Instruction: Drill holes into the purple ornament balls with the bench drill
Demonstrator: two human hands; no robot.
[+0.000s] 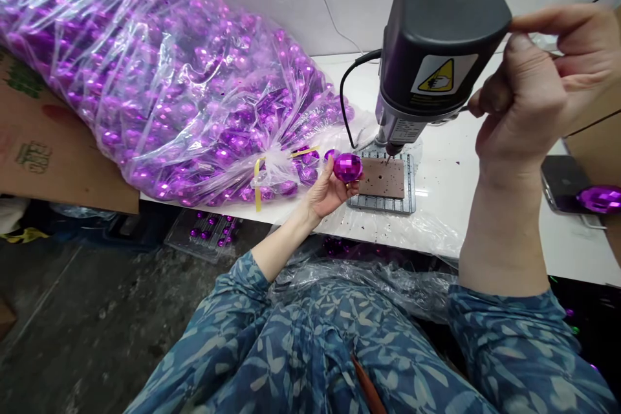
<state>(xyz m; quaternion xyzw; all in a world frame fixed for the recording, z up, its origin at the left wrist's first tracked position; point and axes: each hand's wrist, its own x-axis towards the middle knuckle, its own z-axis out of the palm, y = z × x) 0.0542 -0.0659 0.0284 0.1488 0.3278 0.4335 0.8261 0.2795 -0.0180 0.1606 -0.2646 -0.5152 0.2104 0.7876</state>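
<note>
My left hand [328, 189] holds a shiny purple faceted ball [348, 167] in its fingertips, just left of the brown block [383, 177] on the metal base of a small bench drill [436, 45]. The drill bit [387, 158] points down at the block, close to the ball. My right hand [533, 90] is raised beside the drill's black head, its fingers curled round a thin lever that is mostly hidden.
A big clear plastic bag [160, 84] full of purple balls lies on the white table [446, 207] at left, tied with yellow tape. Cardboard [43, 136] leans at far left. A phone [565, 182] and another purple ball [601, 198] lie at right. Plastic sheet covers my lap.
</note>
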